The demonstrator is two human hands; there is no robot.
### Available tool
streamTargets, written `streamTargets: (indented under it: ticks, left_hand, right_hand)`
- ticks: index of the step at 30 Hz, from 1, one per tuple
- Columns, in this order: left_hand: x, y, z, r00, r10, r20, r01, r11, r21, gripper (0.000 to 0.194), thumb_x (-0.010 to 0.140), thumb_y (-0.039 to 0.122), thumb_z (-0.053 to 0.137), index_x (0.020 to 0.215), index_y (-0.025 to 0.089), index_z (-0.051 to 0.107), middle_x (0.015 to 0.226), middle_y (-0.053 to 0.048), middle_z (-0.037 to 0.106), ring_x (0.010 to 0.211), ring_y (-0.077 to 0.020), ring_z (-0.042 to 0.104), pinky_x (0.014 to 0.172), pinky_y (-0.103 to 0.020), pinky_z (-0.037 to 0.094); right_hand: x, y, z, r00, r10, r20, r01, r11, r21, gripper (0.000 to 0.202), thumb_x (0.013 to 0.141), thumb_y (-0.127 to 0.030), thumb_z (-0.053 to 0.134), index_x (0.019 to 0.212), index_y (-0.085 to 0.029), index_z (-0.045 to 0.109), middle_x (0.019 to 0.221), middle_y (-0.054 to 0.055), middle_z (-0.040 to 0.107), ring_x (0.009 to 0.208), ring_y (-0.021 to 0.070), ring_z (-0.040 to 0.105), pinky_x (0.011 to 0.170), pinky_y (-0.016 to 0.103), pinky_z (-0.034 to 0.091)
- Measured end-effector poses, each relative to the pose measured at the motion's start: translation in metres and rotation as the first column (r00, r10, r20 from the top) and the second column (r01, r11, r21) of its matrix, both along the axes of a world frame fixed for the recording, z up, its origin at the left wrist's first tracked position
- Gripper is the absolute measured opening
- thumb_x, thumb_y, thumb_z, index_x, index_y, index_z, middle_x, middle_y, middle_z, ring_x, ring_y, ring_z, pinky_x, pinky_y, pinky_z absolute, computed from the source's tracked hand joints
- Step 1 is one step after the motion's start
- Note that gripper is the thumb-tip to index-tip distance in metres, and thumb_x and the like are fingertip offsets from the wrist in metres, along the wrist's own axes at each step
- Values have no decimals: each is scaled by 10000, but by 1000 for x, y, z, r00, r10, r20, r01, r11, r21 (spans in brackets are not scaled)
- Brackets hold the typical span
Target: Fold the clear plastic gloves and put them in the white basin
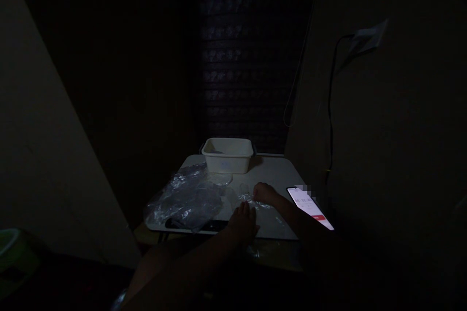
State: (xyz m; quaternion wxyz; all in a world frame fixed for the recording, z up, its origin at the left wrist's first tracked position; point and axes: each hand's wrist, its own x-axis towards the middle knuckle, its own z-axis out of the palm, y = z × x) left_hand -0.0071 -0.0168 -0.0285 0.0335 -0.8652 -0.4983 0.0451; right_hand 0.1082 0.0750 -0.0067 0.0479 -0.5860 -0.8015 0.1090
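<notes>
In the dim head view, a clear plastic bag (245, 197) lies on the small white table (279, 172). My left hand (242, 221) rests flat at the near side of the bag, fingers stretched out. Just beyond and to the right, my right hand (264, 193) is closed, its fingers pinching the clear plastic. A loose pile of crumpled clear plastic bags (193, 194) spreads over the table's left side. Darkness hides the finer details of the fingers and plastic.
A white plastic tub (229, 163) stands at the table's back. A lit phone (310, 208) lies at the right edge. Along the front edge is a dark flat bar (215, 225). A cable (330, 107) hangs from a wall outlet. A green bin (12, 257) stands lower left.
</notes>
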Motion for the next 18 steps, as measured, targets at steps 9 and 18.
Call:
streamTargets:
  ticks: [9, 18]
  left_hand:
    - [0, 0, 0, 1000, -4, 10, 4, 1000, 4, 516, 747, 365, 255, 1149, 41, 229, 1193, -213, 237, 1096, -292, 177, 834, -392, 209]
    - [1, -1, 4, 1000, 7, 8, -6, 1000, -21, 505, 752, 363, 256, 1151, 56, 225, 1193, -212, 236, 1094, -292, 183, 824, -406, 215]
  right_hand:
    - [0, 5, -5, 984, 3, -177, -22, 994, -104, 166, 551, -133, 496, 695, -124, 579, 669, 33, 594, 572, 90, 512, 472, 150, 337]
    - [0, 13, -9, 930, -55, -364, 4, 991, -137, 282, 560, -92, 471, 827, -137, 550, 779, 29, 574, 607, 85, 511, 480, 156, 362]
